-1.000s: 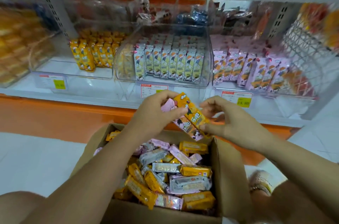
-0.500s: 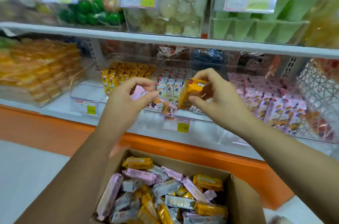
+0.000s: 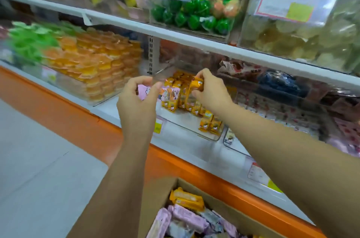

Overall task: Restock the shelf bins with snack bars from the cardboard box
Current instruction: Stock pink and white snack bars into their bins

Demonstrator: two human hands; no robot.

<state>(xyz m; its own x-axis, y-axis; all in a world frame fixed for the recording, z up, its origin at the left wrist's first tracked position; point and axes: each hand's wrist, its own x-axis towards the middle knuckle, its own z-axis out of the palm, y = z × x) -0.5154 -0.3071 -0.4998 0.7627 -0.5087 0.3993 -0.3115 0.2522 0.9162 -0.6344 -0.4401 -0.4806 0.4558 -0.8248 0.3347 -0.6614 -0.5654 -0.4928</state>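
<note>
**Left hand** (image 3: 136, 105): thumb and fingers are curled together, pinching a pink bar (image 3: 143, 91). The hand covers most of the wrapper. Only a patch shows between thumb and fingers, so whether one bar or several are held cannot be told. The hand is raised in front of the lower shelf (image 3: 109, 108), just left of the clear bin (image 3: 211, 138).

**Right hand** (image 3: 211, 92): fingers are clamped on the upper end of an orange bar (image 3: 195, 85). The bar hangs roughly upright over the rear half of the clear bin, among the standing orange bars (image 3: 172, 101). Its lower end merges with that row, so contact cannot be judged.

**Clear bin**: the walls are transparent and hard to trace; the front rim is the plainest part. A few more orange bars stand near its front right corner.

**Cardboard box** (image 3: 159, 196): cut off by the bottom edge, with only one corner and part of two walls visible. The loose bars (image 3: 187, 216) inside are pink and orange.

**Price labels** (image 3: 288, 7): blurred and unreadable. The right forearm hides much of the shelf front to the right of the bin.
</note>
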